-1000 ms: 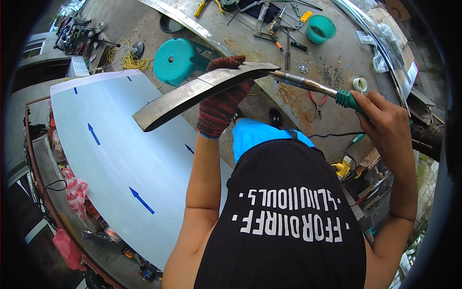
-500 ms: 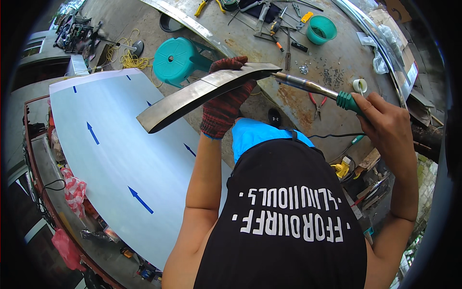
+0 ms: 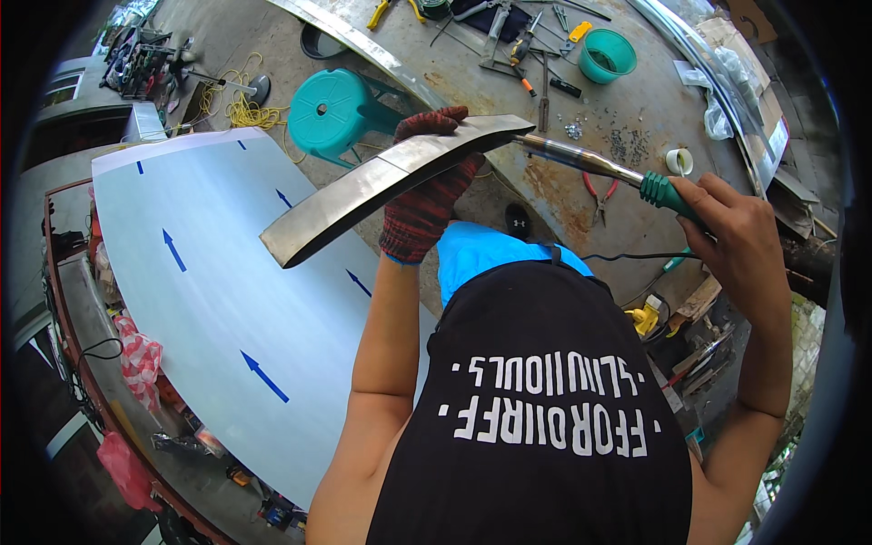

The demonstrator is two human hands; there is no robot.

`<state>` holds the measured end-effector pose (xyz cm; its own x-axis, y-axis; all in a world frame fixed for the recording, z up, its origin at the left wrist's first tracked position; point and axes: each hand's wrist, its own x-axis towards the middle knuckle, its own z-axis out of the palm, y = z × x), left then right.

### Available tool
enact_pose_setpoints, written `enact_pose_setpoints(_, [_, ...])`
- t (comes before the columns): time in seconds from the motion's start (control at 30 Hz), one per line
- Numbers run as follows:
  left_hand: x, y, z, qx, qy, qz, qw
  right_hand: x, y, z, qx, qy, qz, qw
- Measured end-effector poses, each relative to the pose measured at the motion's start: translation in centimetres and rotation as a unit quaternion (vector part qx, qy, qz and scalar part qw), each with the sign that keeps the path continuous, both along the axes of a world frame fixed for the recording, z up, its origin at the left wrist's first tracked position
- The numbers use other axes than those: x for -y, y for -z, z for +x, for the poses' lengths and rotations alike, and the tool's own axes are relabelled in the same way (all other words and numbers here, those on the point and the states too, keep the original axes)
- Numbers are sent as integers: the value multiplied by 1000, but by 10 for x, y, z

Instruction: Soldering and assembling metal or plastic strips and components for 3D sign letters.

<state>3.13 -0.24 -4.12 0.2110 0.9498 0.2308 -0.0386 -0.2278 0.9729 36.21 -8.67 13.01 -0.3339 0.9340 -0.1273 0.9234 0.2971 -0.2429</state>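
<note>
My left hand (image 3: pixel 420 204), in a red and black knit glove, is closed around a long, slightly curved sheet-metal piece (image 3: pixel 363 182) with a silvery face and a dark hollow underside. The metal piece is held up in the air, its broad end pointing lower left. Bare and closed, my right hand (image 3: pixel 736 222) grips the green handle of a large soldering iron (image 3: pixel 581 158). Its metal barrel reaches left, and the tip meets the right end of the metal piece; the exact contact is hidden at the edge.
A metal worktable (image 3: pixel 568 118) ahead carries hand tools, red-handled pliers (image 3: pixel 599 198), a green bowl (image 3: pixel 607 56), small screws and a white tape roll (image 3: pixel 679 162). A teal stool (image 3: pixel 331 113) stands beyond my left hand. A large pale-blue sheet (image 3: pixel 218 263) with blue arrows lies at left.
The metal piece has tilted slightly, showing a bit more of its face. My right hand and the soldering iron have shifted slightly right. My left hand keeps its hold.
</note>
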Motion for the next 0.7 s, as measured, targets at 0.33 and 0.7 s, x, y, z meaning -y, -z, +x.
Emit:
enact_pose_setpoints(0.33, [-1, 1, 4, -34, -34, 1, 999, 1, 5, -3, 5, 8, 22, 1000])
enact_pose_setpoints(0.7, [-1, -4, 3, -28, -18, 14, 999, -1, 3, -7, -29, 47, -6, 998])
